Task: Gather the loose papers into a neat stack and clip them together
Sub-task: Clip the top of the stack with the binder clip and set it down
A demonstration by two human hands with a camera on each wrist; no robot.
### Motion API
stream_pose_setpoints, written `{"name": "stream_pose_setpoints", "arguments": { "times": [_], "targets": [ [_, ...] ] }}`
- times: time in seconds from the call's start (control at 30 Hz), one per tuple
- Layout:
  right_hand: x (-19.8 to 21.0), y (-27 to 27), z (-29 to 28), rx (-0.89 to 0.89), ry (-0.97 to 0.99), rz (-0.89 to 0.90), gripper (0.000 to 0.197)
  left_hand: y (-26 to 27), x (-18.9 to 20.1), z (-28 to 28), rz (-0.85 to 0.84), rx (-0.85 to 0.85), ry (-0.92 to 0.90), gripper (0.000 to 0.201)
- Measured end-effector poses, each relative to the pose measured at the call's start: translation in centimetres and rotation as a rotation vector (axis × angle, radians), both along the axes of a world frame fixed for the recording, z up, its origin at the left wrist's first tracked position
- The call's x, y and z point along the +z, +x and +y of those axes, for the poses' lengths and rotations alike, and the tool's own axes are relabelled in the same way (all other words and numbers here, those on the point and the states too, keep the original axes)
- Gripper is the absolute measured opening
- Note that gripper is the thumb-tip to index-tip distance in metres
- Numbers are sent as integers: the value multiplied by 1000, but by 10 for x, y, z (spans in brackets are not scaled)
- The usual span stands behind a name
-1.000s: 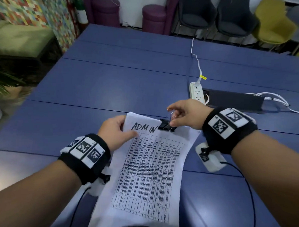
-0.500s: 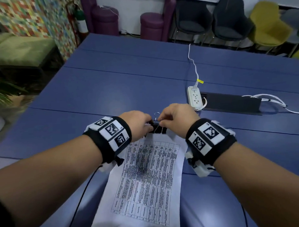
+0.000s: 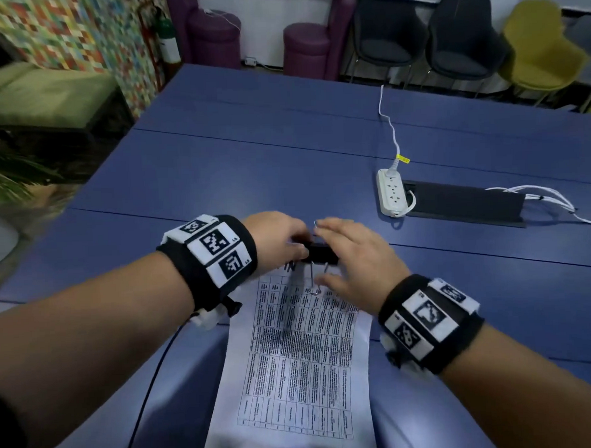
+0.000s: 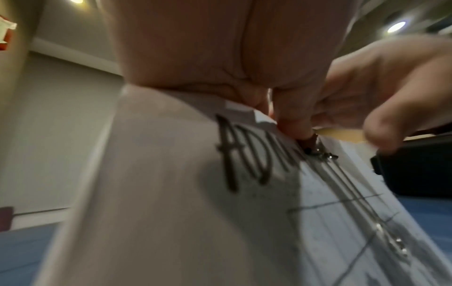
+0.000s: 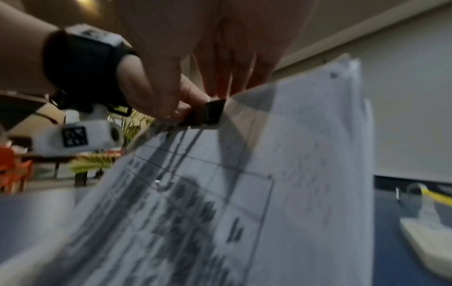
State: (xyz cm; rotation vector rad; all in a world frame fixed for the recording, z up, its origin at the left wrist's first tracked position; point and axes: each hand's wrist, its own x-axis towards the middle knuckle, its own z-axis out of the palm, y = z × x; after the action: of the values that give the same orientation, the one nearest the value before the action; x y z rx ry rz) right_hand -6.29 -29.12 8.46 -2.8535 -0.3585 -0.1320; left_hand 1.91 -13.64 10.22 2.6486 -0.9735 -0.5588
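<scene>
Table text blurred, unreadable

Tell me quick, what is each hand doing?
Left hand: pinching the binder clip on the papers.
Right hand: open, fingers straight, over the clip.

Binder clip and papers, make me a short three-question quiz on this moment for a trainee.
1. True or false: the binder clip sits on the far edge of the papers.
2. The left hand: A pinches the binder clip, B lies flat on the table, C holds a pen.
3. Which white thing lies on the table beyond the hands?

Key: 1 true. 2 A. 3 the power strip.
</scene>
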Motion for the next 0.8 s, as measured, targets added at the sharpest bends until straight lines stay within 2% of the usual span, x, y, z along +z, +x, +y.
{"name": "stream_pose_setpoints", "arguments": {
  "times": [0.07,0.27,0.47,0.6,0.73,0.77,0.8],
  "targets": [
    [6,9,1,14,-95,146,67,-8,0,-4,-52,-50,10,29],
    [20,20,5,-34,-141,324,38,-20,0,1,-133,-69,-58,27],
    [23,27,10,-16,-136,336,28,-22,-1,4,-184,-71,-104,28],
    [21,27,9,-35,-127,382,31,-24,-2,3,-162,-89,-104,26],
    [27,22,-28,-207,-207,465,33,-15,2,9,-134,-62,-110,23],
    [25,17,-44,-266,-128,460,34,-12,4,12,-124,-58,-116,23],
    [18,9,-59,-317,86,465,37,-8,4,15,-113,-58,-125,22]
  ]
}}
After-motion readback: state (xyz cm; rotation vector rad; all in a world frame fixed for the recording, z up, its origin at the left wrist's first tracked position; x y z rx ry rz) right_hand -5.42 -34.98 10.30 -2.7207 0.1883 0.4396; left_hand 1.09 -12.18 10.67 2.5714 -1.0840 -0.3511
